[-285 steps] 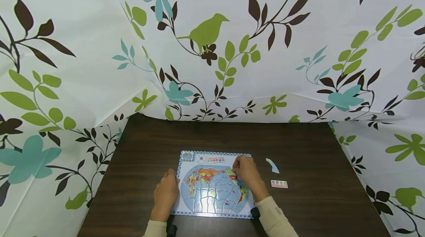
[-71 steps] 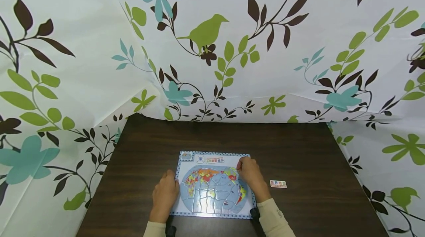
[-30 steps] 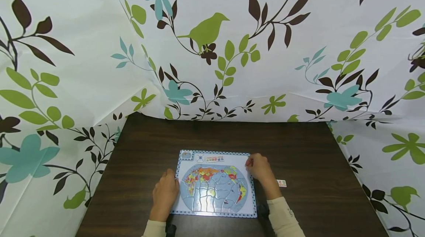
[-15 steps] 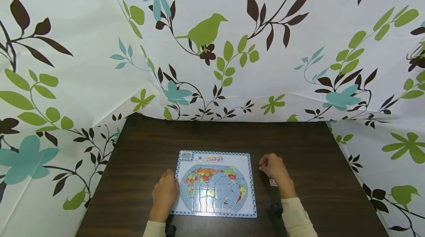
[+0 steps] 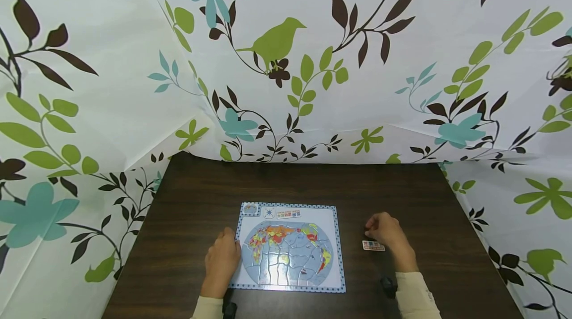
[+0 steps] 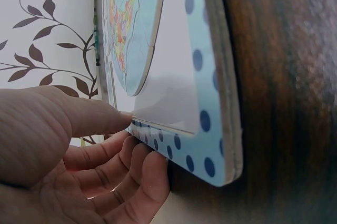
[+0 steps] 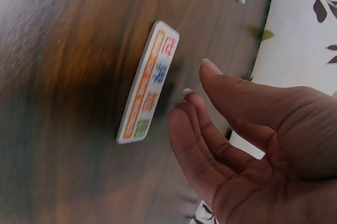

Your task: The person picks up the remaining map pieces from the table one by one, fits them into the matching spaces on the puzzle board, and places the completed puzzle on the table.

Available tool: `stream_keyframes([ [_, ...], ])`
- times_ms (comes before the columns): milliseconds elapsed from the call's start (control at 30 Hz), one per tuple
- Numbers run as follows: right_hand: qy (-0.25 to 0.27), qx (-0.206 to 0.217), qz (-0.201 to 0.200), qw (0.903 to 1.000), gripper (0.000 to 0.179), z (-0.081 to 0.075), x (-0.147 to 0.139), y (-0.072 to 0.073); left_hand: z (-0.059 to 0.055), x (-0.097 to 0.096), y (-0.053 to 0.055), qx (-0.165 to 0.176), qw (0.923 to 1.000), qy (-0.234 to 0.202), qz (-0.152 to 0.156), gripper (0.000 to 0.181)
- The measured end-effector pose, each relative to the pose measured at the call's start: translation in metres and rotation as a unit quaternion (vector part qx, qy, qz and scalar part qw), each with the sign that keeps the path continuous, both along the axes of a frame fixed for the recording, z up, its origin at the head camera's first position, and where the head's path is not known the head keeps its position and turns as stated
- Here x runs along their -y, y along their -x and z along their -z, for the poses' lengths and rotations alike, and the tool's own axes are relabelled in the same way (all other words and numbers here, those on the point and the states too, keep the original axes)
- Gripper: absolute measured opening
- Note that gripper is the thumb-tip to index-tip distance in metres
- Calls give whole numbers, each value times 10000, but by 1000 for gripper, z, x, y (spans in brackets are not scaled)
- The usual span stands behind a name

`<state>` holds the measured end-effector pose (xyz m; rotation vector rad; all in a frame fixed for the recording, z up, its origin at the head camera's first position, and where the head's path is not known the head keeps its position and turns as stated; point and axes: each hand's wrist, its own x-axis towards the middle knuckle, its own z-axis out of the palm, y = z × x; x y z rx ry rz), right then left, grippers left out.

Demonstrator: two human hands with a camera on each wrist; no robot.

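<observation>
A world map jigsaw puzzle lies on the table in a white frame with a blue dotted border. My left hand holds the frame's left edge; in the left wrist view the thumb is on the border and the curled fingers touch its side. To the right of the puzzle lies a small white rectangular piece with coloured characters. My right hand hovers just beside and above this piece, apart from it, thumb and fingers loosely bent with nothing between them.
The dark wooden table carries the puzzle and the small piece. A patterned white cloth with leaves and a bird stands behind the table and hangs along its sides.
A curved map piece on the table at right was gone by 2.4 s ago. My right hand has left the puzzle's upper right and moved right to the lettered piece. My left hand has stayed.
</observation>
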<state>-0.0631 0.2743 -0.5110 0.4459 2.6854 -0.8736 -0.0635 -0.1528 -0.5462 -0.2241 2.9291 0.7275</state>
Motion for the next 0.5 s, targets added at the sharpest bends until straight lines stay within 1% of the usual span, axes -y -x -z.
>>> stream_keyframes([
  [267, -129, 193, -29, 9997, 20, 1, -17, -9, -2, 0, 0, 66, 10000, -16, 15, 20],
  [500, -218, 262, -26, 9994, 26, 4, -26, -16, -2, 0, 0, 107, 9999, -19, 33, 22],
])
